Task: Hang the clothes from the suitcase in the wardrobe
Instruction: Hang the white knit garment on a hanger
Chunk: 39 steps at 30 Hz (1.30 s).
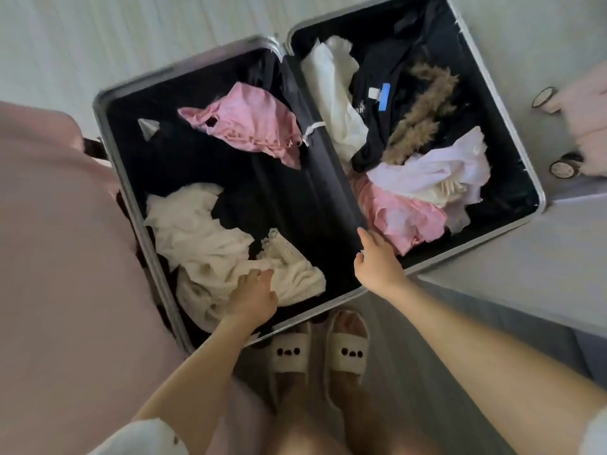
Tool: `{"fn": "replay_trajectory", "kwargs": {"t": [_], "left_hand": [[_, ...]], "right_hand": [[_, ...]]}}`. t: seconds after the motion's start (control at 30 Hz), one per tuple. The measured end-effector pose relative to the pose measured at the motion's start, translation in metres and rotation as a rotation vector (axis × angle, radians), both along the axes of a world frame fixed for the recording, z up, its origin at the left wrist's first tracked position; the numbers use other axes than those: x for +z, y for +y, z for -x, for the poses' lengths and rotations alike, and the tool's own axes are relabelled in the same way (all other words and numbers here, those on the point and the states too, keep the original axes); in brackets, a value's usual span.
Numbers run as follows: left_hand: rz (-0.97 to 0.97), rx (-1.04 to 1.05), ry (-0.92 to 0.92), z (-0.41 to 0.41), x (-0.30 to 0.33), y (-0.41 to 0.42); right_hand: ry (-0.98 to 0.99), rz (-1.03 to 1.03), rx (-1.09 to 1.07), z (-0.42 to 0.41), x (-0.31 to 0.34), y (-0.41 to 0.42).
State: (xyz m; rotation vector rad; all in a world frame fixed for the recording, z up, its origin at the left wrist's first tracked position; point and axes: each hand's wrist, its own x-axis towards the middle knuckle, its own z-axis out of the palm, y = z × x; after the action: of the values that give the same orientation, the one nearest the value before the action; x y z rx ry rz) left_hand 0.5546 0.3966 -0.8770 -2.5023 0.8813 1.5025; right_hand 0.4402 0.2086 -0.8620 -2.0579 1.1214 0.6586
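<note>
Two hands (377,261) over open suitcase (131,205), pale floor (98,37), white slippers (346,349)

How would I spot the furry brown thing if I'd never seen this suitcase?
Start at the open suitcase on the floor and take its right half. On the black garment there lies a long strip of fur trim, running diagonally. It alone is brown and shaggy; everything around it is smooth cloth.

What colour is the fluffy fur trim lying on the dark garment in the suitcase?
Light brown, a tan shade. The fur trim shows in the head view, in the suitcase's right half.
</note>
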Motion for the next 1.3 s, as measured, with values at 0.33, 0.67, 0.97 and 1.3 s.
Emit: {"fn": "replay_trajectory", "kwargs": {"t": [0.33,0.67,0.97,1.3], "left_hand": [[-0.056,0.147,0.127,0.022,-0.063,-0.011],[0.268,0.929,0.077,-0.041,0.150,-0.064],[0.663,1.067,0.353,-0.070,0.369,-0.101],[0.820,0.783,0.457,-0.042,0.533,-0.107]], "right_hand": [[0.045,-0.084,-0.125,0.026,-0.052,0.008],[-0.022,-0.379,-0.203,0.002,0.131,0.012],[-0.414,-0.410,-0.055,-0.045,0.344,0.007],[-0.527,-0.265,-0.411,-0.005,0.521,0.022]]}}
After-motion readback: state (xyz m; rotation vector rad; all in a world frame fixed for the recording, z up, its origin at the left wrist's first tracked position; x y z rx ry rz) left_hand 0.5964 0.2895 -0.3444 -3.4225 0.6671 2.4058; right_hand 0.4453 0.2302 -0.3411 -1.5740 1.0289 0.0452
